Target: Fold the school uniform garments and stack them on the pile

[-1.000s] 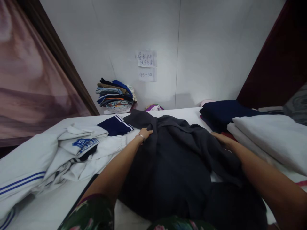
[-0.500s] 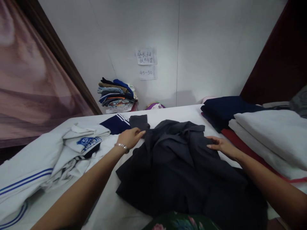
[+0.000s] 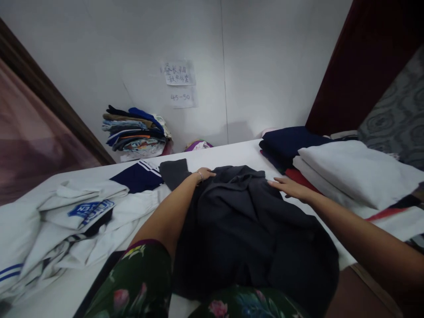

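A dark grey garment [image 3: 245,229] lies bunched and creased across the middle of the white table, and its near part hangs toward my body. My left hand [image 3: 205,173], with a bracelet at the wrist, rests on the garment's far left part, fingers stretched forward. At the far right edge of the cloth is my right hand [image 3: 289,187], its fingers extended and the tips touching or just beside the fabric. A dark grey sleeve-like piece [image 3: 174,172] sticks out flat to the left of my left hand. What kind of garment it is cannot be made out.
White clothing with blue print [image 3: 89,212] is heaped at the left, beside a navy piece with white stripes [image 3: 135,176]. Folded navy cloth [image 3: 291,141] and white cloth [image 3: 361,172] are stacked at right. A clothes pile [image 3: 137,132] stands by the wall, below paper notes [image 3: 180,84].
The view has turned to the right. My left hand has moved right along the garment's far edge, and the cloth's left corner is drawn in. My right hand stays near the right edge.
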{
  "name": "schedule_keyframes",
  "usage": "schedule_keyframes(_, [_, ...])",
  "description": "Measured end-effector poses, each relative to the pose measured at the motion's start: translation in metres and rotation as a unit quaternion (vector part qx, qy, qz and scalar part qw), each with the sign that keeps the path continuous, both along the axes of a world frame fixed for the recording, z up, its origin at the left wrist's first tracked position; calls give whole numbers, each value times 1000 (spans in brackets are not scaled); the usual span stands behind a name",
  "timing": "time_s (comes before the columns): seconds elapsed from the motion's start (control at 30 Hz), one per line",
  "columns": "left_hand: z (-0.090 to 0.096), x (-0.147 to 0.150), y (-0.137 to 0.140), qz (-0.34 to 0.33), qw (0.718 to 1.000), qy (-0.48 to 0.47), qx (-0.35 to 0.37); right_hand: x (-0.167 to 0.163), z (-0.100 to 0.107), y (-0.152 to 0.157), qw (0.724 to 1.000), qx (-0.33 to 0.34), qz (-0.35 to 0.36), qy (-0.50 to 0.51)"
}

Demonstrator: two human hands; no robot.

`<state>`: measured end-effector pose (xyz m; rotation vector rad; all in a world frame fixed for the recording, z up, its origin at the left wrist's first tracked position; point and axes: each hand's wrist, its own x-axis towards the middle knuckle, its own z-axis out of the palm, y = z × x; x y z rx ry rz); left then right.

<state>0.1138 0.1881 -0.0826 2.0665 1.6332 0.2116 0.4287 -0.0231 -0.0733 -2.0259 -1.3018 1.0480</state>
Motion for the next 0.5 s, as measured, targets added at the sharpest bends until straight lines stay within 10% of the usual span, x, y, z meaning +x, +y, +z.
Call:
schedule_keyframes(0.33, [59, -55, -25, 67, 989, -69, 108, -18, -20, 11, 999, -12, 37, 11])
schedule_keyframes(0.5, [105, -110, -50, 113, 967, -86, 210, -9, 27, -6, 984, 121, 40, 126])
